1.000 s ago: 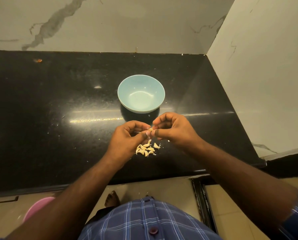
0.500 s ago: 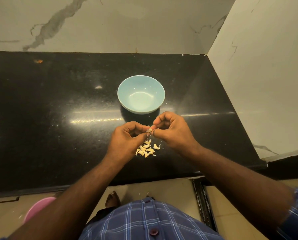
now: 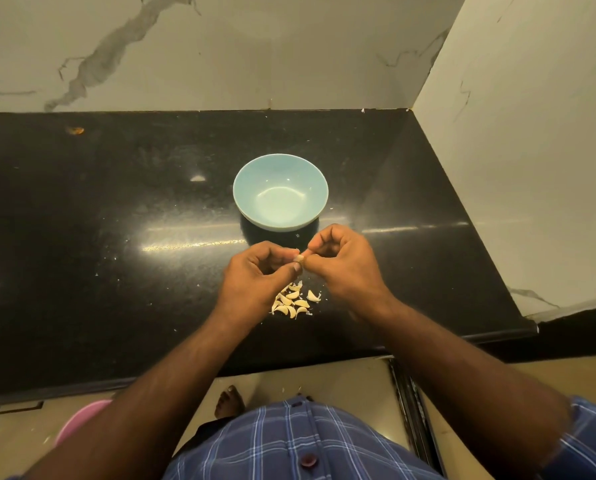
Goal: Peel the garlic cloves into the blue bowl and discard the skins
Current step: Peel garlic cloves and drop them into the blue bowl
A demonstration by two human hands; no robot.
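Both hands, left hand (image 3: pixel 255 275) and right hand (image 3: pixel 346 261), pinch one garlic clove (image 3: pixel 299 259); its axis is unclear.

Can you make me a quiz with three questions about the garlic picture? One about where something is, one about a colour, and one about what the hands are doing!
1. Where does the pile of garlic cloves lie?
A. Inside the bowl
B. On the black counter, nearer the person than the bowl
C. On the floor

2. What colour is the bowl?
A. Light blue
B. Red
C. Yellow

3. What are the hands doing?
A. Resting flat on the counter
B. Lifting the bowl
C. Both pinching one garlic clove between them

Answers:
1 B: the cloves sit on the counter, just below the hands.
2 A: the bowl is pale blue, with nothing inside it.
3 C: the left hand and right hand meet fingertip to fingertip on a single clove.
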